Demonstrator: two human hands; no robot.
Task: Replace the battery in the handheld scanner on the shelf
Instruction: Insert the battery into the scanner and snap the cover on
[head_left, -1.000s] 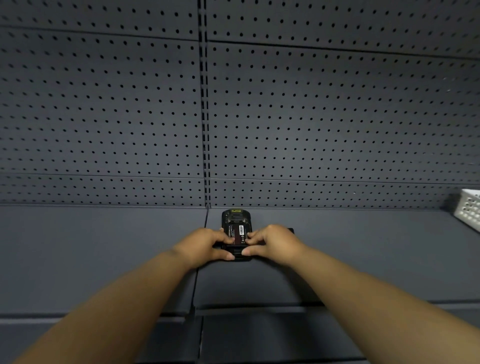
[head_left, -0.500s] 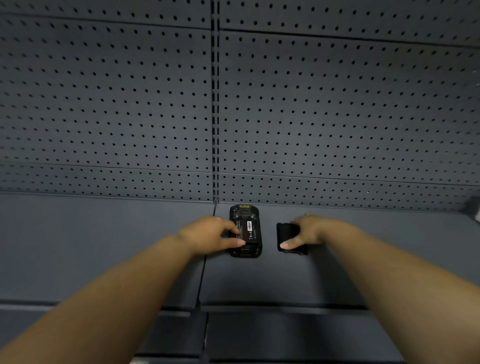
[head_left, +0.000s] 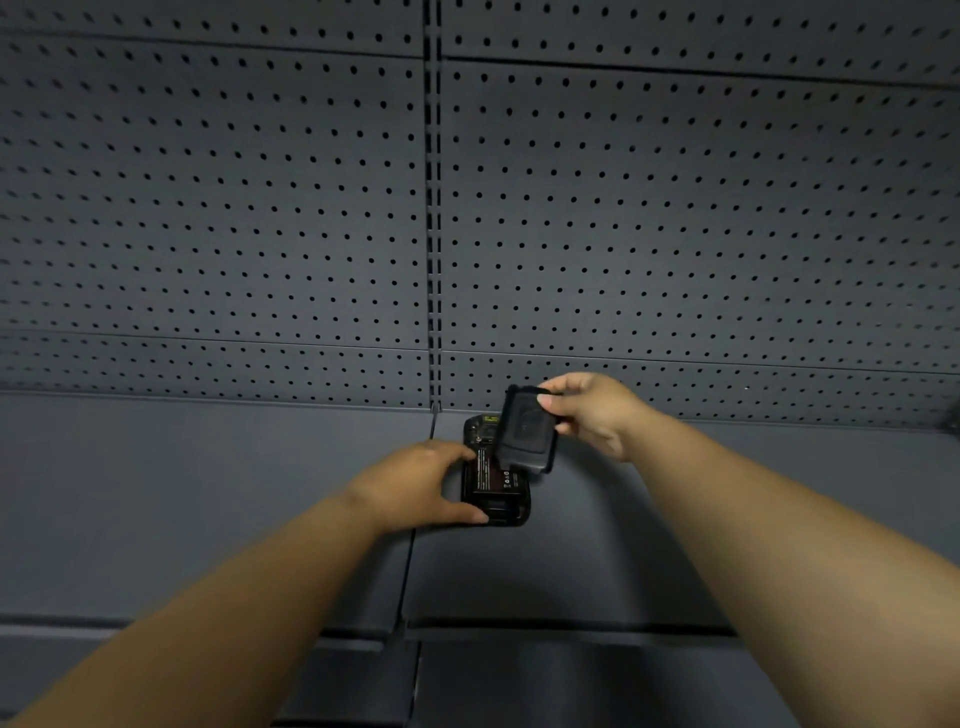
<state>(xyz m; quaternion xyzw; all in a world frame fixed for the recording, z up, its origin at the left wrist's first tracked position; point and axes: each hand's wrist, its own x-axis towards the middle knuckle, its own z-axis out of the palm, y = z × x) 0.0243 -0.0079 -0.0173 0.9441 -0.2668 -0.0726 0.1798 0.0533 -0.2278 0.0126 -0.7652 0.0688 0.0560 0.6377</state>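
Note:
A black handheld scanner (head_left: 506, 506) lies face down on the dark grey shelf (head_left: 208, 493), its back open. A battery (head_left: 493, 477) with a red and white label sits in its compartment. My left hand (head_left: 415, 488) grips the scanner's left side, thumb at its near end. My right hand (head_left: 592, 410) holds a black battery cover (head_left: 525, 435) by its upper right edge. The cover is tilted in the air, just above the scanner's far right part.
A dark perforated back panel (head_left: 675, 234) rises behind the shelf, split by a slotted upright (head_left: 434, 208). A seam (head_left: 410, 561) runs along the shelf just left of the scanner. The shelf's front edge (head_left: 571, 631) lies near me.
My right hand left the scanner, took the black cover off the shelf to the right, and has lifted it over the scanner. My left hand stays on the scanner.

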